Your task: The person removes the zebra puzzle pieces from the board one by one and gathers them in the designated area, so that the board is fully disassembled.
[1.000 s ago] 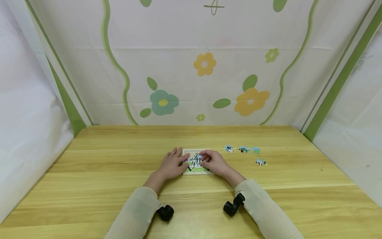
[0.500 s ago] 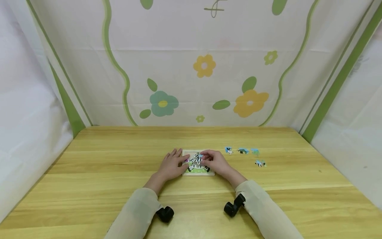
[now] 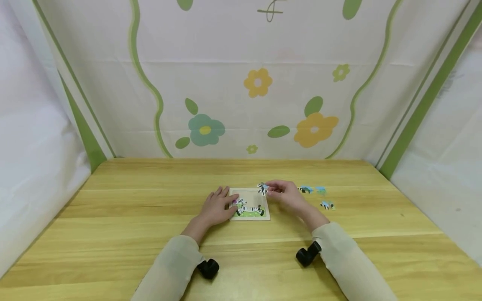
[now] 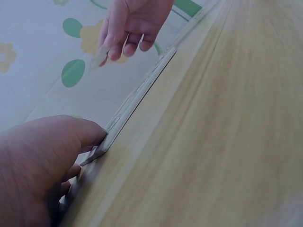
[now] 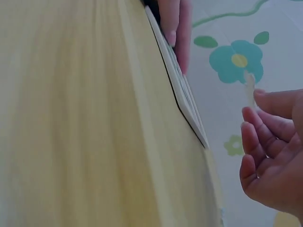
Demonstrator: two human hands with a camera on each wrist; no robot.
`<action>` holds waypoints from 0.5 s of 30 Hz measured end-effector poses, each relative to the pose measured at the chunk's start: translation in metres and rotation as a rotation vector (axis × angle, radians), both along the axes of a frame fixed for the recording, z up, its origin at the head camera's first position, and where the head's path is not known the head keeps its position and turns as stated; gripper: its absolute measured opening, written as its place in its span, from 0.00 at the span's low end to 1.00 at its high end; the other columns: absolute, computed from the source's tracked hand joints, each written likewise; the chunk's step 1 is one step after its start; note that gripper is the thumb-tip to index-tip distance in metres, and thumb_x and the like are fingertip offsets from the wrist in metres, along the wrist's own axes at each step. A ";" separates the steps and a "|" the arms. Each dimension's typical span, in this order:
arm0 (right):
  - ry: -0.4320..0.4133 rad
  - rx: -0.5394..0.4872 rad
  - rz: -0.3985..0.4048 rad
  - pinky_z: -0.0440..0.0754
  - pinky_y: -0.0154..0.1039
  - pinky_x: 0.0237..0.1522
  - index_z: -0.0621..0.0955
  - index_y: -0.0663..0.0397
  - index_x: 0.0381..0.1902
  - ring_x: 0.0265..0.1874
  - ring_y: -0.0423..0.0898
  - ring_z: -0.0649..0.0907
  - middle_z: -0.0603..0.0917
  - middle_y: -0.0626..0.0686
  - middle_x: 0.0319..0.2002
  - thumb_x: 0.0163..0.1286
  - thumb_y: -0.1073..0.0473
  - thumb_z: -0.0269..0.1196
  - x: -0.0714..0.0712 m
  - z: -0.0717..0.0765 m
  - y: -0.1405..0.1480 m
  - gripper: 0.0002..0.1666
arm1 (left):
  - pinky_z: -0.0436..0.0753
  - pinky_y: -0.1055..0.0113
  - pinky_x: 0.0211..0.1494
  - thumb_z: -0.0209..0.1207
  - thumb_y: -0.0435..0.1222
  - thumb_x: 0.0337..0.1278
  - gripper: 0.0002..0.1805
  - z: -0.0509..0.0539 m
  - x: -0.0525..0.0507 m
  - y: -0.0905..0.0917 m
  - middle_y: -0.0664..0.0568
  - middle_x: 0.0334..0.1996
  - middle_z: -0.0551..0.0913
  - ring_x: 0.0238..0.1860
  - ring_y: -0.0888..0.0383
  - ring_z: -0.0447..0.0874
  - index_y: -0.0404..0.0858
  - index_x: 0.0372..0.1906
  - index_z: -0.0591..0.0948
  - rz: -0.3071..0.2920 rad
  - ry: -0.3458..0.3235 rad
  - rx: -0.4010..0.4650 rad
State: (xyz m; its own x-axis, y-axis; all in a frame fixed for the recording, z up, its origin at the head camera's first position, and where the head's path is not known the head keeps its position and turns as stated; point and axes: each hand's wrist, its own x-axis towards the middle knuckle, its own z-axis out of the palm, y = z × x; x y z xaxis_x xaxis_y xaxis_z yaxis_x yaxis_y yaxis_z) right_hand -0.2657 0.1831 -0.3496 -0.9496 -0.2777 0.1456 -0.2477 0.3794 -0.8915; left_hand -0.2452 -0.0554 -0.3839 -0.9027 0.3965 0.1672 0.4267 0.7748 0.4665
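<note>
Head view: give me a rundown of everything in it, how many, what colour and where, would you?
Table: one, light wood, across the lower half
Cloth backdrop: white with green, teal and orange print, behind the table
Puzzle board: one, pale frame with a zebra picture in its lower part, mid-table
Loose puzzle pieces: three visible, multicoloured, right of the board
Held puzzle piece: one, black, white and blue, at the board's far right corner
Wrist cameras: two, black, at the cuffs
Sleeves: two, beige, at the bottom
Left hand: one, at the board's left edge
Right hand: one, pinching the held piece
</note>
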 end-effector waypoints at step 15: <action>0.045 0.052 -0.051 0.74 0.46 0.36 0.74 0.66 0.49 0.32 0.46 0.75 0.75 0.58 0.35 0.57 0.60 0.60 0.007 0.018 0.076 0.22 | 0.46 0.50 0.60 0.49 0.46 0.56 0.24 0.000 -0.001 -0.003 0.40 0.62 0.56 0.63 0.43 0.45 0.44 0.57 0.70 -0.014 0.006 -0.002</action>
